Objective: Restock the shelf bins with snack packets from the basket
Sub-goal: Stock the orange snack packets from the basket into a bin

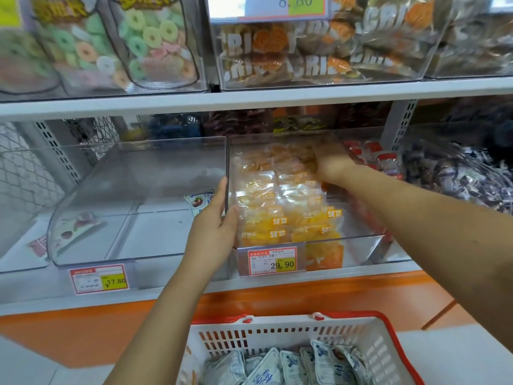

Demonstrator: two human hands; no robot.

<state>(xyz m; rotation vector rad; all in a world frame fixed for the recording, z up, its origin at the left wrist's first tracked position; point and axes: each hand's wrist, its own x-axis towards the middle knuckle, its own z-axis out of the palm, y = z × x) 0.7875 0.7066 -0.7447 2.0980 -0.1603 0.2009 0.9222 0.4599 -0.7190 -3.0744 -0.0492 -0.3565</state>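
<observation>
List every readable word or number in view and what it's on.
"8.80": top price tag.
"17.80": left price tag.
"29.90": middle price tag on the middle bin.
"58": orange packets.
"CRI": upper bags.
Chinese print on tags, orange packets and basket packets: too blurred to read.

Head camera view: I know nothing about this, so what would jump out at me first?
The left hand grips the side wall of a clear bin packed with orange packets, while the right hand reaches deep inside it. Beside it on the left stands a nearly empty bin, and below, a red-rimmed basket holds white-and-blue packets.
</observation>
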